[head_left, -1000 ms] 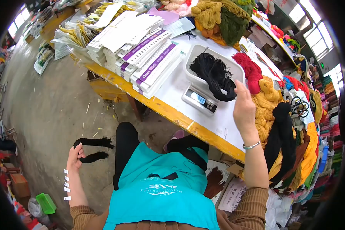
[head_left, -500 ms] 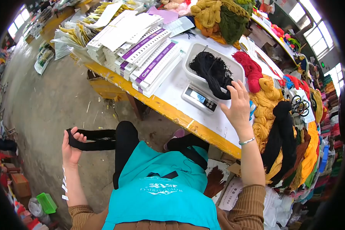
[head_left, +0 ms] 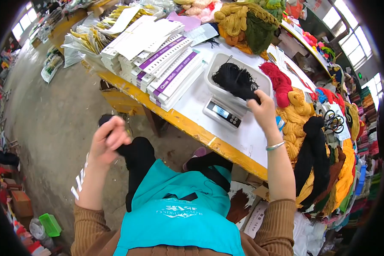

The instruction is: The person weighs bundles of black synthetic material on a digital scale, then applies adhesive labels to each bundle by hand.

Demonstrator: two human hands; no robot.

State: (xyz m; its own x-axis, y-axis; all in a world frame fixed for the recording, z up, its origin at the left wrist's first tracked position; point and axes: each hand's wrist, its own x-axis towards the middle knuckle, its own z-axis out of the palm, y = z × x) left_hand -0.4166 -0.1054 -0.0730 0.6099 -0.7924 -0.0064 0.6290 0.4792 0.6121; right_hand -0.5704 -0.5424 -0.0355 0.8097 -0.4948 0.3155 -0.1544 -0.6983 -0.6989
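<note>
My left hand (head_left: 109, 143), smeared a little by motion, is closed around a black thread skein (head_left: 126, 150) above my knee. Part of that skein sticks out behind the fingers. On the table, my right hand (head_left: 263, 112) has its fingers pinched on the near end of a black thread bundle (head_left: 234, 79). The bundle lies in a white plastic tray (head_left: 208, 81), with its end drawn over the tray's near right side. Under the tray sits a digital scale (head_left: 221, 114) with a lit display; its digits are hard to read.
Stacks of white punched cards (head_left: 173, 79) with purple strips stand left of the tray. Red yarn (head_left: 279, 85), golden yarn (head_left: 294, 113) and black skeins (head_left: 309, 149) lie to the right. Scissors (head_left: 333, 121) rest near them. The table's yellow edge (head_left: 192, 132) runs before my knees.
My left hand has risen and moved right, bunching the black skein it held stretched out. My right hand has closed from open fingers onto the bundle's end. The scale's reading has changed.
</note>
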